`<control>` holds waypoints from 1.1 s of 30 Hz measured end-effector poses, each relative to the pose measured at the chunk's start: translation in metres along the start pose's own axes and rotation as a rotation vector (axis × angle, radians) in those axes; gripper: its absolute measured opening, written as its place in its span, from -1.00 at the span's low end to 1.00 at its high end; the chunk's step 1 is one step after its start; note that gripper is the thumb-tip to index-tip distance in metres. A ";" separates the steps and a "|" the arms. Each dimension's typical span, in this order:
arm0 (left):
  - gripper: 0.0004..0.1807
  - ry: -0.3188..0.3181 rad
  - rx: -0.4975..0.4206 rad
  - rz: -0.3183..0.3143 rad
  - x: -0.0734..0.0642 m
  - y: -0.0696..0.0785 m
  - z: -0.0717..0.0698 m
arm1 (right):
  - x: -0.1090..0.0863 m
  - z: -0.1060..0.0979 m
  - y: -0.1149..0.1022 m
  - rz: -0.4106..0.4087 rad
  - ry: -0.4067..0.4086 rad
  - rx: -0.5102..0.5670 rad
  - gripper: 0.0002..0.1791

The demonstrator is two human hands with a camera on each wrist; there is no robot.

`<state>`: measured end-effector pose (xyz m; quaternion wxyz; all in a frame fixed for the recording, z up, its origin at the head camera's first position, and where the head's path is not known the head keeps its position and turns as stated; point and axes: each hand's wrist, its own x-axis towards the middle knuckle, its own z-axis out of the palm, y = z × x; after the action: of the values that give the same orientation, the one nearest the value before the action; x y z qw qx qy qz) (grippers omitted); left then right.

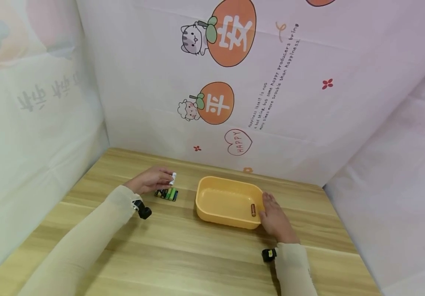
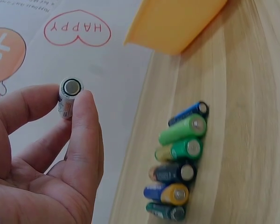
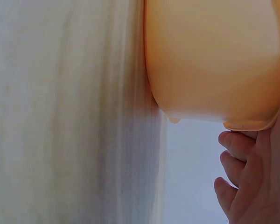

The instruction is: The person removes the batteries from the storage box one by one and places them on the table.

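Observation:
My left hand [image 1: 153,179] pinches a white battery [image 2: 65,105] between thumb and fingers, its flat end facing the left wrist camera. Just below that hand, a row of several batteries lies side by side on the wooden table, among them a light green battery [image 2: 183,130] and a blue battery [image 2: 189,113]. To the right stands a yellow plastic basin [image 1: 205,213], with one brown battery [image 1: 253,210] lying inside near its right end. My right hand [image 1: 277,220] rests along the basin's right rim, fingers extended; its thumb is hidden in the right wrist view.
The wooden table [image 1: 168,250] ends at a printed white cloth [image 1: 153,82] hanging behind it. More cloth hangs at the left and right sides. A black wrist camera [image 1: 143,210] sits on the left sleeve, and another black camera [image 1: 269,255] on the right.

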<state>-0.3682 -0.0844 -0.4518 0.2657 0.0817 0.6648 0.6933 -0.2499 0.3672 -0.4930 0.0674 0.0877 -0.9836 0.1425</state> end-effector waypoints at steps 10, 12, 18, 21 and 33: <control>-0.48 0.054 -0.014 0.004 -0.005 -0.009 -0.020 | 0.001 -0.001 0.000 -0.008 0.014 -0.006 -0.32; -0.47 0.060 -0.003 0.007 -0.006 -0.013 -0.025 | 0.001 -0.001 -0.001 -0.007 0.013 -0.007 -0.33; -0.44 0.081 0.002 0.000 -0.010 -0.021 -0.035 | 0.000 0.000 -0.002 0.002 -0.001 -0.006 -0.33; -0.43 0.092 0.009 -0.009 -0.012 -0.023 -0.039 | 0.000 0.000 -0.003 0.004 0.000 -0.005 -0.33; -0.41 0.111 0.036 -0.025 -0.011 -0.035 -0.056 | 0.001 0.000 -0.003 0.001 0.005 -0.003 -0.33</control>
<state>-0.3764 -0.1400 -0.4889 0.2357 0.0395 0.6920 0.6812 -0.2499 0.3645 -0.4923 0.0700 0.0865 -0.9837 0.1413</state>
